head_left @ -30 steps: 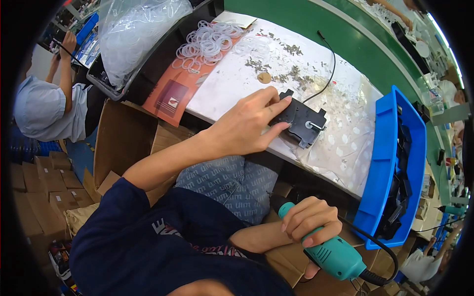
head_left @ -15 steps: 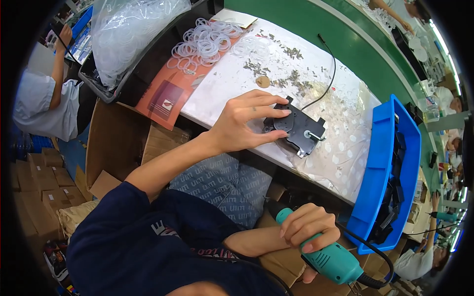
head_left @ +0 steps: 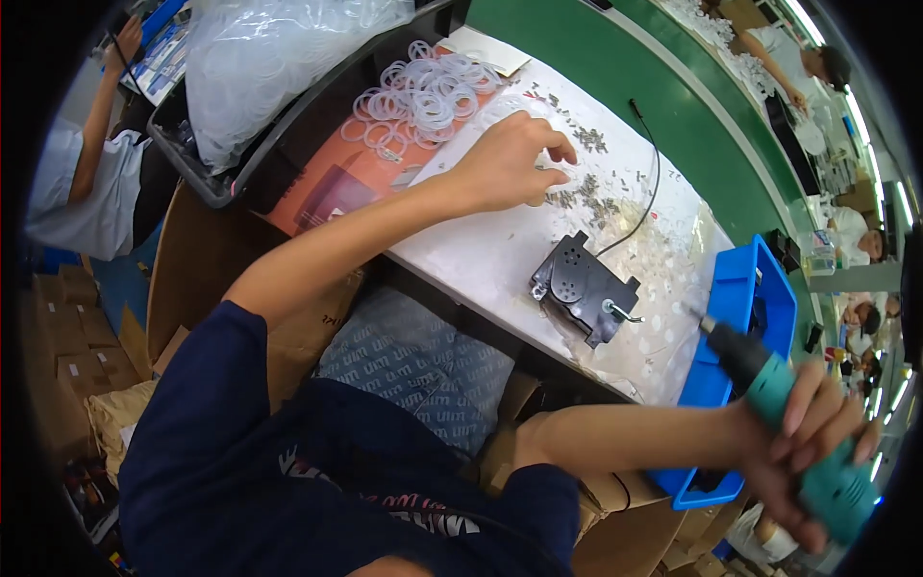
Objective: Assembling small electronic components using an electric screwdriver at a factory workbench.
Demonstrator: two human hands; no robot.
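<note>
My left hand (head_left: pixel 524 165) reaches over the white work surface, fingers curved with a gap between thumb and forefinger. Small metal screws (head_left: pixel 591 197) lie scattered beside and below its fingertips. Nothing shows in its grip. Nearer me, a black plastic box-shaped part (head_left: pixel 586 288) rests untouched on the surface; a bent metal crank sticks out of it and a thin black cable (head_left: pixel 656 183) runs from it. At the lower right, my right hand (head_left: pixel 808 442) is wrapped round a teal electric screwdriver (head_left: pixel 769 385), somewhat blurred, its bit pointing up and left.
A blue bin (head_left: pixel 707 385) with black parts stands at the right, partly behind my right arm. Clear plastic rings (head_left: pixel 423 96) lie piled on orange card at the left. A bag of rings (head_left: pixel 279 67) fills a black crate (head_left: pixel 207 178). Another person's arm (head_left: pixel 96 144) shows far left.
My left hand has let go of the black part and moved away to the screws. My right hand has swung the screwdriver out to the right, in front of the blue bin.
</note>
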